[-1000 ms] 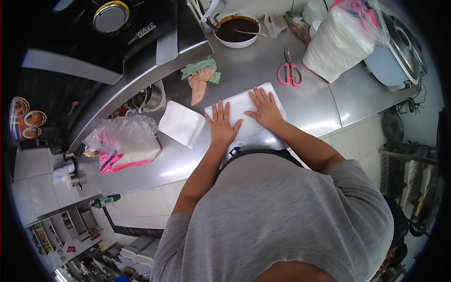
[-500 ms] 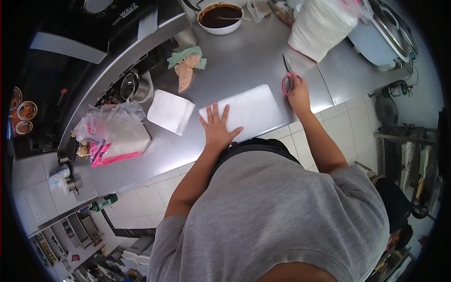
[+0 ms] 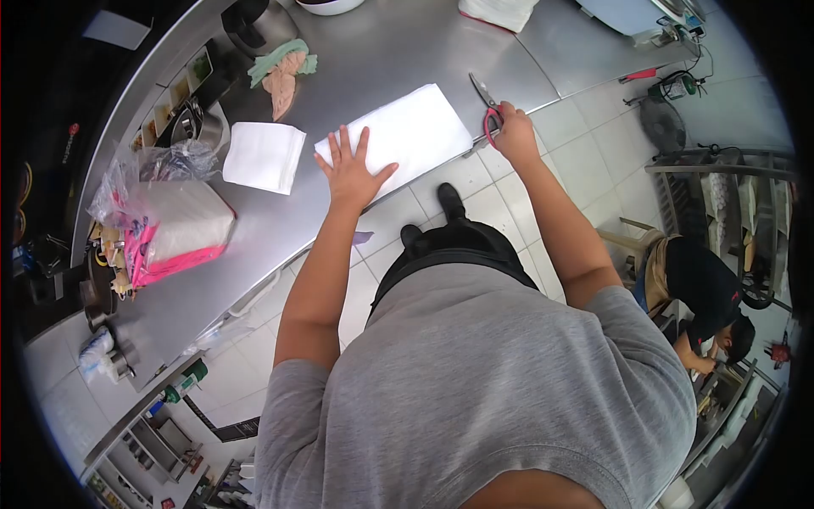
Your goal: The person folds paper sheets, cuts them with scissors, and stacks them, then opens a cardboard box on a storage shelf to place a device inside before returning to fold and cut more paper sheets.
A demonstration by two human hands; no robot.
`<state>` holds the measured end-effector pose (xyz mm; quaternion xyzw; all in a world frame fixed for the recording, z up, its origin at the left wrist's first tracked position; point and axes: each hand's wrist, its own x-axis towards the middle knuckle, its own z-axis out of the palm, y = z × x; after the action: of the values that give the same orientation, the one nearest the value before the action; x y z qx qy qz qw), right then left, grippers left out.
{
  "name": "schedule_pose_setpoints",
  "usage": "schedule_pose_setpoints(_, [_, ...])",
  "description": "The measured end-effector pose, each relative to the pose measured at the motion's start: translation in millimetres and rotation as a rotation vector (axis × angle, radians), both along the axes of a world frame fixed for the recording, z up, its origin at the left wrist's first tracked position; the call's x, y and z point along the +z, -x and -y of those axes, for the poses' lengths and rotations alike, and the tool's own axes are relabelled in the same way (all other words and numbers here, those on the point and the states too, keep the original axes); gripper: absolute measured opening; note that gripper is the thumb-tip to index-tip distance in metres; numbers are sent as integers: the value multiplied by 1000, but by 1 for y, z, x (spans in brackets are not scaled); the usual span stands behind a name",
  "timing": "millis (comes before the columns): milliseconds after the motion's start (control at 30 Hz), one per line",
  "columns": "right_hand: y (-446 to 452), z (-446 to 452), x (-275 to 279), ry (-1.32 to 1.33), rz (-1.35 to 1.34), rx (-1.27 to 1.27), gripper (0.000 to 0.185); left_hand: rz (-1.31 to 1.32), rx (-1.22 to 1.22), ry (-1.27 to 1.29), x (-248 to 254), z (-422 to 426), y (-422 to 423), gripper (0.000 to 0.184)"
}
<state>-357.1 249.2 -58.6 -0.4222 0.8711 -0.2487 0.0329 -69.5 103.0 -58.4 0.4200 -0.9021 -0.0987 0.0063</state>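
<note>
My left hand (image 3: pixel 354 172) lies with spread fingers on the left end of a stack of white paper sheets (image 3: pixel 415 131) near the counter's front edge. To the right of the stack, my right hand (image 3: pixel 515 136) has its fingers closed round the pink handles of the scissors (image 3: pixel 489 110), whose blades point up and away from me. Left of my left hand rests a smaller folded white stack (image 3: pixel 264 156). Behind it lie a crumpled green cloth (image 3: pixel 280 59) and a peach cloth (image 3: pixel 283 85).
A plastic-wrapped white and pink package (image 3: pixel 182 225) sits on the counter (image 3: pixel 381 51) at left, near metal pots (image 3: pixel 197 127). A white bowl (image 3: pixel 331 7) and another package (image 3: pixel 500 10) stand at the back. Another person (image 3: pixel 699 284) bends over at the right.
My right hand has left the paper stack and taken hold of the scissors, now nearer the counter's front edge. My left hand stays on the paper. The view has shifted, showing more floor.
</note>
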Motion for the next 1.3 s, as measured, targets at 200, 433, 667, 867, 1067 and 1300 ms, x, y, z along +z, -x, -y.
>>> schedule_pose_setpoints(200, [-24, -51, -6, 422, 1236, -94, 60, -307, 11, 164, 9, -17, -9, 86])
schedule_pose_setpoints(433, [-71, -103, 7, 39, 1575, 95, 52, -895, 813, -1625, -10, -110, -3, 51])
schedule_pose_setpoints(667, [-91, -105, -3, -446, 1371, 352, 66, -1303, 1083, -1716, -31, -91, 26, 30])
schedule_pose_setpoints(867, [-106, -77, 16, -332, 1374, 487, 71, -1210, 1238, -1550, -16, -97, 34, 21])
schedule_pose_setpoints(1067, [-119, -44, 6, -285, 1457, 459, 71, -1190, 1245, -1424, -16, -106, 39, 21])
schedule_pose_setpoints(1300, [-124, -31, 6, -306, 1479, 409, 65, -1134, 1244, -1341, -8, -107, 41, 22])
